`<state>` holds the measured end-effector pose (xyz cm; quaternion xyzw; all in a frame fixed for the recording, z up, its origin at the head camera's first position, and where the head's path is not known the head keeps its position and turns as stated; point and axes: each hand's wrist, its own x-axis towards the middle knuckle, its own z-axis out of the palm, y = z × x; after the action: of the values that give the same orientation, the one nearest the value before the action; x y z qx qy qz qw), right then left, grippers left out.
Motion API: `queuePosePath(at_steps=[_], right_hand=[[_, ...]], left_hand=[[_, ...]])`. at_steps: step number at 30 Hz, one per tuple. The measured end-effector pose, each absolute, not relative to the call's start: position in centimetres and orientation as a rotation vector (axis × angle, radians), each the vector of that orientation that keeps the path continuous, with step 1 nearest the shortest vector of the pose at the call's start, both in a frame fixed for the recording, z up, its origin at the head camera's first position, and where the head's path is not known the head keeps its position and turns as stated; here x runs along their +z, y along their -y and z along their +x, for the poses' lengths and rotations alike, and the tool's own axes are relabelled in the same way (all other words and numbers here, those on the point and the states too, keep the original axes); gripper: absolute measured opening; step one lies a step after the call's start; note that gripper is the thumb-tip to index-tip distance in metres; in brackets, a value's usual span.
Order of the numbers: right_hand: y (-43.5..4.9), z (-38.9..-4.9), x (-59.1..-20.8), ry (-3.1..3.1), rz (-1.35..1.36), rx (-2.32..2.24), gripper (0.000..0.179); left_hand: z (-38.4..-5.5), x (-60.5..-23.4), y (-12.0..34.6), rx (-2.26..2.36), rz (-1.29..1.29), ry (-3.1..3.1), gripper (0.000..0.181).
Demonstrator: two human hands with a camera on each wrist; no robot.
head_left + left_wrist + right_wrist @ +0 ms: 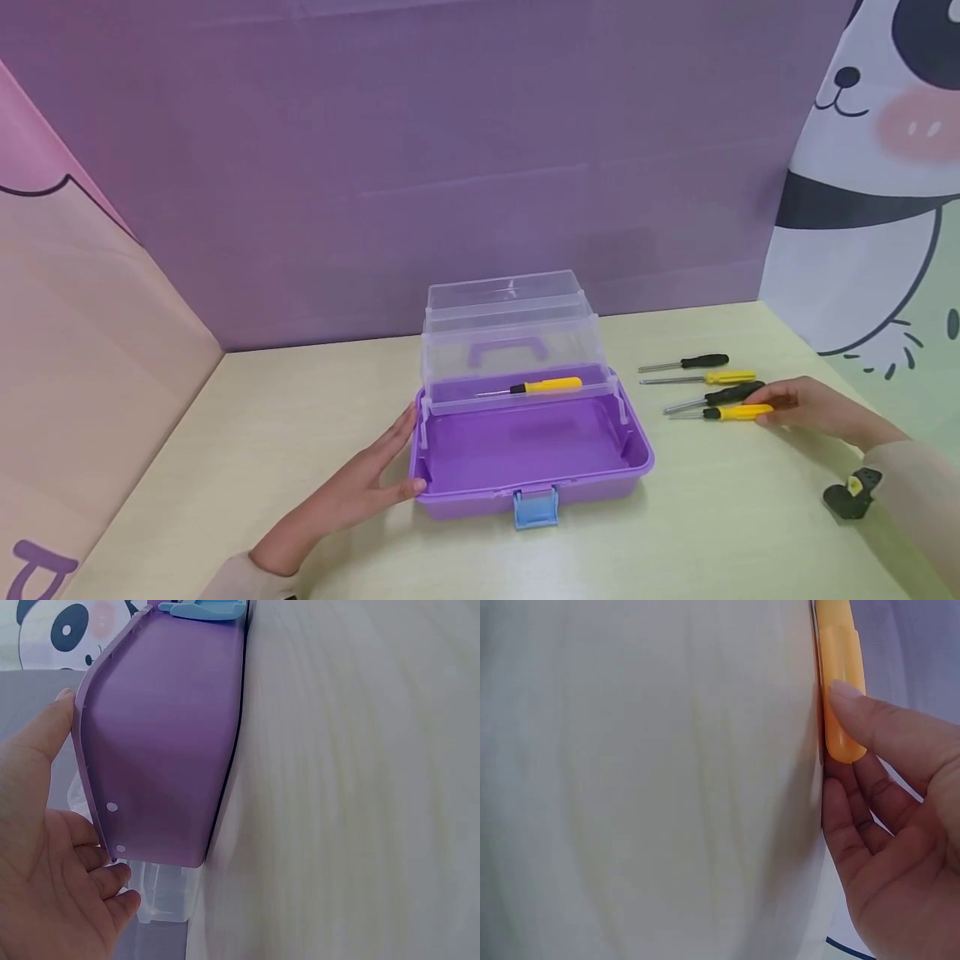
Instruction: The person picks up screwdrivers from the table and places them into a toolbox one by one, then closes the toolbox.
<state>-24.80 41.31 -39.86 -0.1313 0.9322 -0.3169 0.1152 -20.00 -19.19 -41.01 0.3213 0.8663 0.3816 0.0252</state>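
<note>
1. The right hand (813, 408) pinches the butt of the nearest yellow-handled screwdriver (738, 412), thumb on top of the handle; this screwdriver, with a black collar, lies at the near end of a group right of the toolbox.
2. Just behind it is a black-handled screwdriver (735, 394), close to the same fingers.
3. Farther back lie a second yellow screwdriver (731, 377) and the farthest black screwdriver (706, 361), all shafts pointing left.
4. The left hand (363, 479), well apart from the right, rests against the left side of the purple toolbox (525, 454), fingers extended, thumb at the front rim.
5. The toolbox stands open on the tabletop (315, 400), blue latch (536, 510) hanging in front.
6. Its translucent upper section (502, 317) is raised at the back; another yellow-handled screwdriver (553, 385) lies there.
7. Near the right sleeve (911, 483) is a small black object (849, 498) with a yellow patch.
</note>
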Motion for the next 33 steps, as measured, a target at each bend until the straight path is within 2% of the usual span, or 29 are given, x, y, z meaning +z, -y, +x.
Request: queuePosePath(at_steps=[33], right_hand=[[-40.92, -24.7, -39.7, -2.781, -0.325, -0.885, 0.03]], left_hand=[[-20.16, -41.15, 19.24, 1.167, 0.984, -2.692, 0.084]])
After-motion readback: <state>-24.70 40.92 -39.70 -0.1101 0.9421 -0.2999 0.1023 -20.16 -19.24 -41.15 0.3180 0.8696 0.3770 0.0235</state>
